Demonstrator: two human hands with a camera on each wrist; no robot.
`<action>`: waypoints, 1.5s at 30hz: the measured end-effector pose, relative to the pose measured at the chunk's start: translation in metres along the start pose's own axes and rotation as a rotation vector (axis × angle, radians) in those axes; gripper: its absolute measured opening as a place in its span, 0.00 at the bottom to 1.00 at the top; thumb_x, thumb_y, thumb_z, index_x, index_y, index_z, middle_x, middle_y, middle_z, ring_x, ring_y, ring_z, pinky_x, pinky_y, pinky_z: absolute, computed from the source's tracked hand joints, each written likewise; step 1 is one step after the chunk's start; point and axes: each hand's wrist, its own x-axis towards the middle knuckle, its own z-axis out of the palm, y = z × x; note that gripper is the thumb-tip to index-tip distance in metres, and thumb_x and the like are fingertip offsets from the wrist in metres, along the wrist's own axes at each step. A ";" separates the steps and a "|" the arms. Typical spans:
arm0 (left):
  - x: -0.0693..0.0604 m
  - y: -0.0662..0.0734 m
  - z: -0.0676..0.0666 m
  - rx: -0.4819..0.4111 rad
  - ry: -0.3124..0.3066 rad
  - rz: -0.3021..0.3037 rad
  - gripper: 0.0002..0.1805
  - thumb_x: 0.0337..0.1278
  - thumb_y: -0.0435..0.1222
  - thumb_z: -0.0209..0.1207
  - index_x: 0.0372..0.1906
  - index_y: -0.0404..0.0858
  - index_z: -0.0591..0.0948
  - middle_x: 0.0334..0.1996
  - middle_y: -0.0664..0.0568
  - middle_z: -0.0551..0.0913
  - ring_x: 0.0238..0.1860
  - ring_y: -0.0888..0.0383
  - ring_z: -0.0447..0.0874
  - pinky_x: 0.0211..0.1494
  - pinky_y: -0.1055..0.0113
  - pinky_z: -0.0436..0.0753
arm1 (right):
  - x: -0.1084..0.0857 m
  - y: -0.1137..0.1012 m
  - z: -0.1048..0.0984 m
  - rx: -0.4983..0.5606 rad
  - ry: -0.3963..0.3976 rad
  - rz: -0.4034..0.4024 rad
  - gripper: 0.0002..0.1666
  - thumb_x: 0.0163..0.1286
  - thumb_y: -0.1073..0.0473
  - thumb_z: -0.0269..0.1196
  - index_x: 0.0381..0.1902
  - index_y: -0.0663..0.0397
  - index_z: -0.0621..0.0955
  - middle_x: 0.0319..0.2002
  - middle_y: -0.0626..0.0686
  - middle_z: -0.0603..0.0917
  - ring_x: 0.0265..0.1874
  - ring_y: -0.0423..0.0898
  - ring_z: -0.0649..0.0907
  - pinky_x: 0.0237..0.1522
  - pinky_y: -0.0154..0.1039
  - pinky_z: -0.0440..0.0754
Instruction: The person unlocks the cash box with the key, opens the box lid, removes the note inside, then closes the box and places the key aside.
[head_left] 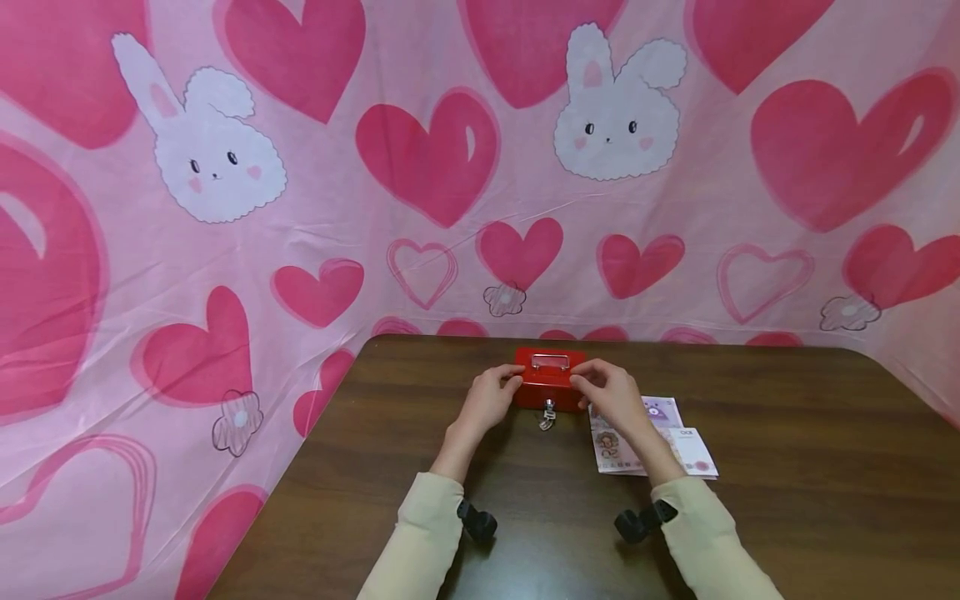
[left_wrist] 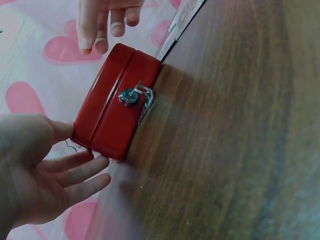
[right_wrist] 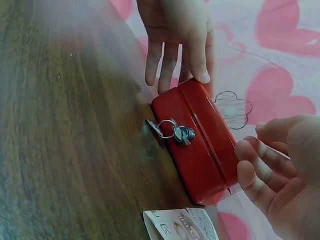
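Note:
A small red cash box (head_left: 547,377) stands on the table, its lid down and a metal handle (head_left: 551,361) on top. Keys on a ring (left_wrist: 145,95) hang from the lock (left_wrist: 128,97) on its front. At the box's left end, my left hand (head_left: 491,398) touches the lid's corner with the thumb, its other fingers extended along the side. My right hand (head_left: 611,396) is at the opposite end. In the right wrist view its fingertips (right_wrist: 243,150) meet the lid's edge, while the thumb stands off from the box.
Folded banknotes (head_left: 697,454) lie on the brown wooden table (head_left: 810,467), right of the box and partly under my right forearm. A pink cloth (head_left: 420,275) with hearts and rabbits hangs behind the table and along its left side.

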 end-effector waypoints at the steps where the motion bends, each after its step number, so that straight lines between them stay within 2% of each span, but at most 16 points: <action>1: 0.000 0.000 0.000 0.000 0.003 0.004 0.17 0.71 0.39 0.55 0.60 0.42 0.82 0.56 0.45 0.85 0.60 0.48 0.80 0.65 0.49 0.77 | 0.000 -0.001 0.001 -0.004 -0.006 0.001 0.14 0.69 0.57 0.65 0.48 0.60 0.83 0.30 0.65 0.86 0.24 0.58 0.85 0.20 0.42 0.82; 6: 0.000 0.000 -0.001 0.000 0.009 0.005 0.17 0.71 0.39 0.55 0.60 0.43 0.82 0.54 0.46 0.86 0.57 0.49 0.82 0.63 0.49 0.78 | -0.001 -0.003 0.005 -0.020 -0.032 -0.001 0.12 0.68 0.57 0.66 0.46 0.58 0.83 0.30 0.65 0.86 0.21 0.54 0.84 0.20 0.47 0.83; 10: 0.001 -0.001 -0.001 -0.001 0.004 -0.006 0.17 0.72 0.40 0.55 0.60 0.43 0.82 0.54 0.46 0.85 0.58 0.49 0.81 0.64 0.50 0.77 | -0.003 -0.003 0.009 -0.036 -0.068 -0.011 0.11 0.68 0.57 0.66 0.45 0.57 0.83 0.26 0.62 0.85 0.18 0.50 0.82 0.19 0.49 0.83; 13: 0.001 -0.001 0.000 -0.001 0.002 -0.013 0.18 0.72 0.40 0.54 0.61 0.44 0.82 0.54 0.46 0.86 0.57 0.50 0.82 0.64 0.50 0.78 | -0.004 -0.003 0.012 -0.057 -0.098 -0.012 0.11 0.68 0.56 0.66 0.45 0.56 0.83 0.25 0.61 0.84 0.16 0.49 0.81 0.18 0.47 0.83; 19: 0.001 -0.003 0.001 -0.001 0.007 -0.023 0.17 0.72 0.41 0.55 0.60 0.45 0.82 0.53 0.48 0.86 0.55 0.51 0.83 0.61 0.51 0.79 | -0.006 -0.006 0.016 -0.104 -0.166 -0.028 0.10 0.68 0.57 0.65 0.44 0.56 0.83 0.31 0.63 0.86 0.15 0.50 0.82 0.17 0.41 0.81; 26: 0.001 -0.003 0.001 -0.001 0.024 -0.034 0.17 0.71 0.42 0.56 0.59 0.47 0.83 0.52 0.49 0.87 0.56 0.51 0.83 0.61 0.51 0.79 | -0.009 -0.005 0.019 -0.175 -0.269 -0.009 0.06 0.68 0.59 0.65 0.39 0.55 0.84 0.29 0.57 0.87 0.13 0.47 0.81 0.14 0.39 0.79; 31: 0.001 -0.002 0.000 -0.008 0.024 -0.041 0.17 0.70 0.42 0.56 0.59 0.47 0.84 0.52 0.49 0.87 0.58 0.51 0.82 0.62 0.50 0.79 | -0.010 -0.003 0.022 -0.213 -0.266 0.024 0.05 0.67 0.59 0.66 0.38 0.54 0.84 0.27 0.53 0.86 0.12 0.45 0.80 0.14 0.38 0.79; 38: 0.000 -0.002 0.001 -0.015 0.022 -0.036 0.17 0.70 0.42 0.56 0.59 0.46 0.83 0.53 0.49 0.87 0.59 0.50 0.82 0.63 0.50 0.79 | -0.012 -0.002 0.027 -0.308 -0.228 0.064 0.08 0.65 0.55 0.68 0.30 0.53 0.85 0.20 0.50 0.81 0.09 0.42 0.77 0.13 0.37 0.76; 45: -0.001 0.000 -0.001 -0.013 0.018 -0.038 0.17 0.70 0.43 0.56 0.59 0.46 0.83 0.53 0.49 0.87 0.58 0.50 0.82 0.62 0.50 0.79 | -0.011 0.003 0.033 -0.306 -0.236 0.076 0.10 0.64 0.51 0.68 0.30 0.52 0.85 0.18 0.48 0.81 0.09 0.43 0.76 0.14 0.37 0.76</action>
